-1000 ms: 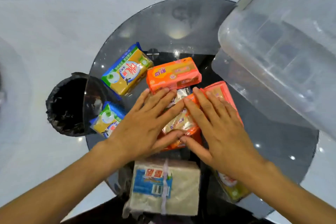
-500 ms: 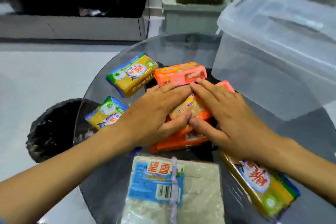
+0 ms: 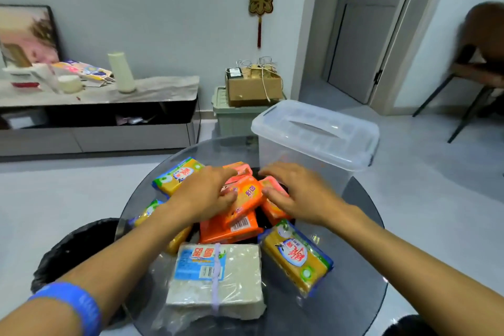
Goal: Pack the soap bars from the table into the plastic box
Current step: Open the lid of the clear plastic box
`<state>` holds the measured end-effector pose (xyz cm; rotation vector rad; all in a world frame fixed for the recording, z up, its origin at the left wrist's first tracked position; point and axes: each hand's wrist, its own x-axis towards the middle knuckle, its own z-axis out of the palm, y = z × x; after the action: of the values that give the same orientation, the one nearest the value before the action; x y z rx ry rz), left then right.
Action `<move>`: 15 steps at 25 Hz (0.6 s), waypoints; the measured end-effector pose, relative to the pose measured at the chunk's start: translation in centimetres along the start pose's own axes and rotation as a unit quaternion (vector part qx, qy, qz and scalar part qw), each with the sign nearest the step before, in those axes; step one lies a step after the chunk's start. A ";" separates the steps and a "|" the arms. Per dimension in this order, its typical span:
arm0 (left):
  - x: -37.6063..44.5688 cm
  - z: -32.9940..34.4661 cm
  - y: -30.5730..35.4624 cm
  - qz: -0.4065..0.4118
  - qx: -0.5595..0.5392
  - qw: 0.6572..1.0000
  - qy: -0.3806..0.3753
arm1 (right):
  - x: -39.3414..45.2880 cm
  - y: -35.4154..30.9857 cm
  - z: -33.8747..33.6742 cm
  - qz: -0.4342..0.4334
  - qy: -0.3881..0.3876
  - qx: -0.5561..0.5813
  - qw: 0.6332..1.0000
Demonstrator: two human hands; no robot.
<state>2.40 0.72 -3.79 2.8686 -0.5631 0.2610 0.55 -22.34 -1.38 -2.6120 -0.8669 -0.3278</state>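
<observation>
A pile of orange soap bars [image 3: 243,200] lies in the middle of the round glass table [image 3: 362,232]. My left hand [image 3: 206,194] covers the pile's left side, its thumb against the edge of the tilted top orange bar and its fingers over the far end. My right hand [image 3: 298,194] hovers with spread fingers over a pink-orange bar [image 3: 272,210] on the right. Yellow soap bars lie at the far left [image 3: 177,175], near left [image 3: 148,214] and near right [image 3: 297,255]. A clear-wrapped white soap pack [image 3: 218,278] sits nearest me. The clear plastic box [image 3: 313,142], lid on, stands at the table's far right.
A black-lined bin [image 3: 73,248] stands on the floor just left of the table. Behind it are a low TV bench [image 3: 98,106], a green crate with a cardboard box [image 3: 253,84] on top, and a chair [image 3: 474,73] at the far right.
The camera has tilted up, showing the room. My hands have spread apart on the orange pile, and the top orange bar now shows tilted between them.
</observation>
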 end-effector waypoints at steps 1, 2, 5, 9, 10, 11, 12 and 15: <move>1.3 -0.6 0.7 -0.020 -0.018 0.999 0.042 | 0.2 0.7 -1.5 0.000 0.045 -0.008 0.999; 2.6 -1.3 1.3 -0.036 -0.036 0.995 0.084 | 0.5 1.5 -2.7 0.015 0.083 -0.013 0.996; 8.4 -2.9 3.1 -0.068 -0.103 0.975 0.185 | 2.1 4.8 -5.8 0.116 0.211 -0.049 0.969; 16.3 -3.0 3.7 -0.086 -0.161 0.976 0.119 | 2.6 10.7 -6.8 0.378 0.214 -0.150 0.888; 17.6 -2.3 3.7 -0.071 -0.159 0.981 0.081 | 2.3 11.7 -6.6 0.437 0.191 -0.120 0.871; 18.4 -1.5 3.6 -0.053 -0.152 0.986 0.046 | 2.0 12.5 -6.3 0.479 0.182 -0.068 0.856; 19.0 -0.6 3.6 -0.040 -0.140 0.989 0.021 | 1.8 13.2 -6.1 0.503 0.188 -0.017 0.843; 19.7 1.4 3.4 -0.030 -0.114 0.993 0.016 | 1.8 14.8 -5.7 0.500 0.232 0.033 0.833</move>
<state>19.27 -9.62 -0.42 2.6513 -0.4683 0.2176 10.46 -34.74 0.40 -2.3551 0.6494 -0.5526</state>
